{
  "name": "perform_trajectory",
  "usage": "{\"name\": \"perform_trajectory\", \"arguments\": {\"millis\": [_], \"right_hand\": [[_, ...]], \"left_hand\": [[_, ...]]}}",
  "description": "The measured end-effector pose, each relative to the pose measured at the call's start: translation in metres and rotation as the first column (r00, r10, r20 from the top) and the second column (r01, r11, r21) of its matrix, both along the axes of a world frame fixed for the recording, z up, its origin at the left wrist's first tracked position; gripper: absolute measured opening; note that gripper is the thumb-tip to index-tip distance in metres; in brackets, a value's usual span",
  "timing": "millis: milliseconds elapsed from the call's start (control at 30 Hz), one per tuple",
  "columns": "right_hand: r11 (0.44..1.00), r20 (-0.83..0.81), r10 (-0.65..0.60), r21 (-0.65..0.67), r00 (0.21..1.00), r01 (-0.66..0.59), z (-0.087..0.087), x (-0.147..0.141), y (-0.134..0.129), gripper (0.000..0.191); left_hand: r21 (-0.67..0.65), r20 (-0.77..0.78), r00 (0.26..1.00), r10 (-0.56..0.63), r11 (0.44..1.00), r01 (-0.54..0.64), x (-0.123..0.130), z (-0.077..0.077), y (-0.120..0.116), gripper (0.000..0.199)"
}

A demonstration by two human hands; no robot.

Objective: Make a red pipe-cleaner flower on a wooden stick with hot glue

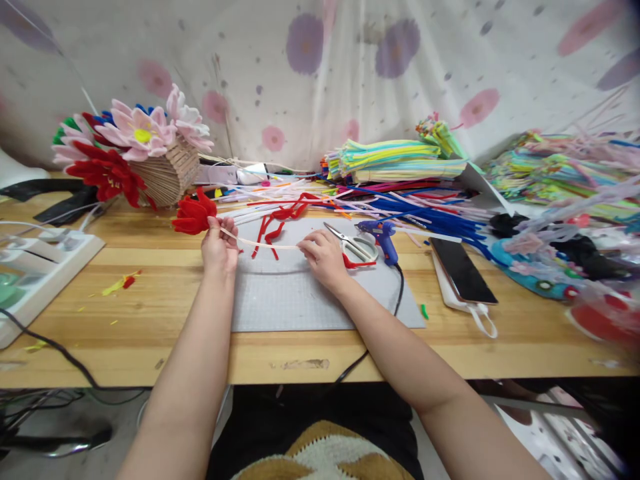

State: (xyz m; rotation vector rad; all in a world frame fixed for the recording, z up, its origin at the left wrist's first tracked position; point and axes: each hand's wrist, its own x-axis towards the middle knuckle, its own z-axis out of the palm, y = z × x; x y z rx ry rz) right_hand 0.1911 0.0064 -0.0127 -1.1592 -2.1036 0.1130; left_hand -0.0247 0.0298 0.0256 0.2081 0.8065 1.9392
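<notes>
Head view: the red chenille flower (pixel 194 212) is held above the left part of the bench (pixel 165 293), just off the far-left side of the grey cutting mat (pixel 320 313). The left hand (pixel 220 248) is closed in a pinch at the flower's base; the right hand (pixel 324 259) has its fingertips closed on the right end of a pale strip (pixel 263 245) that spans the gap between the hands with a slight bow. Whether the strip is tape or a stem cannot be told, and its join to the flower is hidden by the left fingers. In this inspector's judgement, good practice calls for a firm left grip at the base, clear of the petals so the pile is not crushed, and an even, light pull from the right, since a hard tug could loosen the join. Loose red chenille pieces (pixel 273 233) lie on the mat beyond the strip and could snag it. Scissors (pixel 357 247) and a blue glue gun (pixel 383 239) lie to the right; the wrist should clear the nozzle, whose heat cannot be judged.
</notes>
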Motion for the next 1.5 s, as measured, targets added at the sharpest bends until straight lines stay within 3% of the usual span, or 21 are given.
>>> {"name": "perform_trajectory", "arguments": {"millis": [67,133,267,333,433,533,633,767,833,967,1133,1333,1500], "right_hand": [[0.999,0.013,-0.038,-0.024,0.999,0.038,-0.002,0.002,0.002,0.021],[0.998,0.012,-0.046,-0.038,0.999,0.047,0.000,0.005,0.003,0.020],[0.997,-0.034,-0.030,-0.072,0.999,0.028,0.015,0.021,0.002,0.022],[0.988,-0.006,-0.064,-0.140,0.998,0.063,0.023,0.036,0.003,0.026],[0.946,0.149,-0.120,-0.284,0.982,0.159,0.028,0.057,0.005,0.026],[0.901,0.309,-0.098,-0.377,0.946,0.216,0.026,0.067,0.005,0.022],[0.893,0.371,-0.111,-0.369,0.922,0.256,0.021,0.065,0.005,0.017],[0.903,0.315,-0.261,-0.254,0.912,0.346,0.012,0.057,0.008,0.023],[0.895,0.242,-0.325,-0.234,0.914,0.380,0.007,0.053,0.010,0.025],[0.885,0.022,-0.403,-0.244,0.915,0.396,-0.001,0.044,0.015,0.033],[0.911,-0.122,-0.352,-0.271,0.928,0.310,-0.005,0.036,0.019,0.058],[0.879,0.059,-0.333,-0.342,0.941,0.332,0.004,0.039,0.010,0.039],[0.904,0.255,-0.185,-0.334,0.949,0.266,0.015,0.047,0.000,0.036]], "left_hand": [[0.029,0.105,0.994,0.004,1.000,-0.007,-0.009,0.001,0.001,0.023],[0.061,0.211,0.975,-0.063,0.997,0.051,-0.020,0.001,0.001,0.027],[0.114,0.274,0.914,-0.300,0.954,0.278,-0.036,-0.001,0.000,0.030],[0.036,0.269,0.880,-0.392,0.917,0.397,-0.037,-0.001,-0.001,0.028],[-0.176,0.202,0.832,-0.516,0.817,0.550,-0.027,0.000,-0.004,0.026],[-0.338,0.102,0.747,-0.657,0.683,0.647,-0.011,-0.001,-0.006,0.028],[-0.344,0.029,0.611,-0.791,0.566,0.749,0.005,-0.006,-0.010,0.029],[-0.241,-0.069,0.485,-0.872,0.486,0.840,0.020,-0.009,-0.016,0.018],[-0.242,-0.106,0.485,-0.868,0.496,0.834,0.027,-0.009,-0.019,0.015],[-0.333,-0.162,0.575,-0.802,0.593,0.733,0.038,-0.011,-0.020,0.014],[-0.376,-0.120,0.669,-0.733,0.658,0.653,0.048,-0.019,-0.016,0.015],[-0.342,-0.149,0.753,-0.641,0.748,0.568,0.051,-0.021,-0.015,0.011],[-0.310,-0.192,0.792,-0.579,0.802,0.511,0.052,-0.021,-0.015,0.011]]}}
